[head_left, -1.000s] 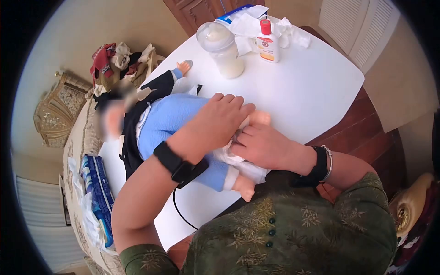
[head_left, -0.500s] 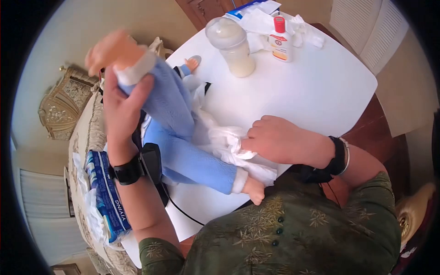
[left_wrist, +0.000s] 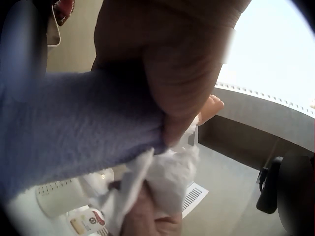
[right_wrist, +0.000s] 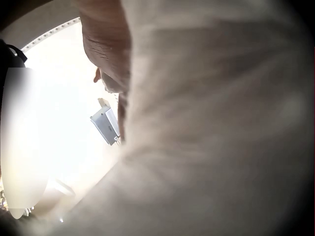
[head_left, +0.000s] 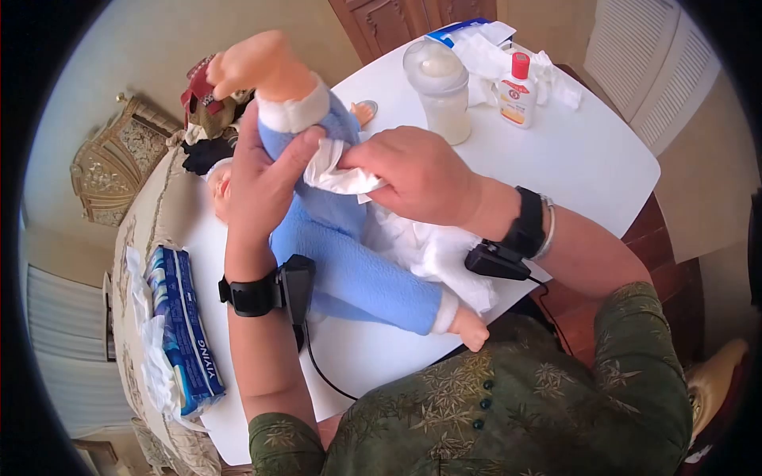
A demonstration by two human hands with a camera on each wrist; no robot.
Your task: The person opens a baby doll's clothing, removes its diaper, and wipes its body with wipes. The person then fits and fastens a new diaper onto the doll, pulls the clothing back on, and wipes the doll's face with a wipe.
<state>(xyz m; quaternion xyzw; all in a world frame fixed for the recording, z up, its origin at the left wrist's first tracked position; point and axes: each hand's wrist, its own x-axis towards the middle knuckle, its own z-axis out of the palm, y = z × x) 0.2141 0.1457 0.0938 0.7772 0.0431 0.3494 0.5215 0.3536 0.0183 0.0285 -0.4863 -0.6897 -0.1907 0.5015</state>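
A doll in fuzzy blue trousers [head_left: 373, 274] lies on its back on the white table [head_left: 579, 182]. My left hand [head_left: 266, 182] grips its raised leg just below the white cuff [head_left: 294, 111], with the bare foot [head_left: 258, 63] up in the air. The other leg lies flat toward my body. My right hand [head_left: 429, 170] pinches a crumpled white wipe [head_left: 337, 170] beside that raised leg; the left wrist view shows the wipe [left_wrist: 172, 172] right under the blue fabric. More bunched white cloth [head_left: 421, 246] lies beside the doll's legs. Blurred pale material fills much of the right wrist view.
Farther back stand a milky baby bottle [head_left: 440, 91] and a white lotion bottle [head_left: 517, 95] with a red cap, near crumpled white tissues [head_left: 563, 95]. A blue pack [head_left: 186, 333] lies at the left. Black cables run from both wrist cameras.
My left hand came off the doll's lower body and lifted one leg, which stays raised. My right hand moved up and left from the white cloth to the raised leg with the wipe.
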